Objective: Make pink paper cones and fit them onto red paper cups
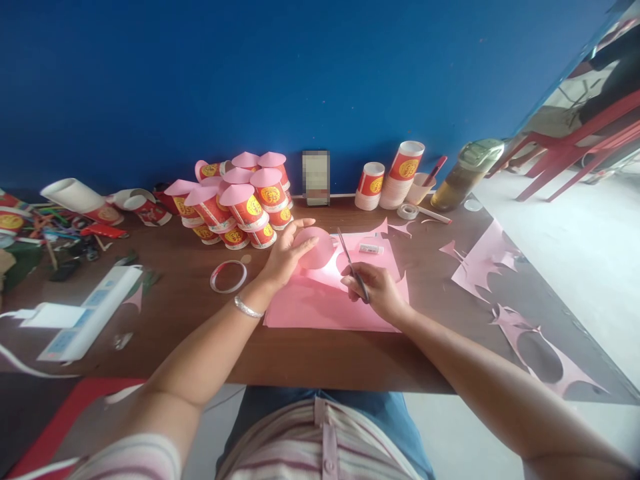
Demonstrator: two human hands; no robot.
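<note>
My left hand pinches a round pink paper disc between thumb and fingers, above the work surface. In my right hand is a pair of scissors with dark handles, its blades pointing up and away, just right of the disc. Under both hands lie pink paper sheets, the top one with cut-out curves. A small white glue stick rests on that paper. Left of my left hand stand stacked red paper cups with pink cone tops.
Cut pink scraps lie at the right. Along the blue wall are cup stacks, a bottle and a tape roll. A larger roll and a power strip sit left. A red chair stands beyond the table.
</note>
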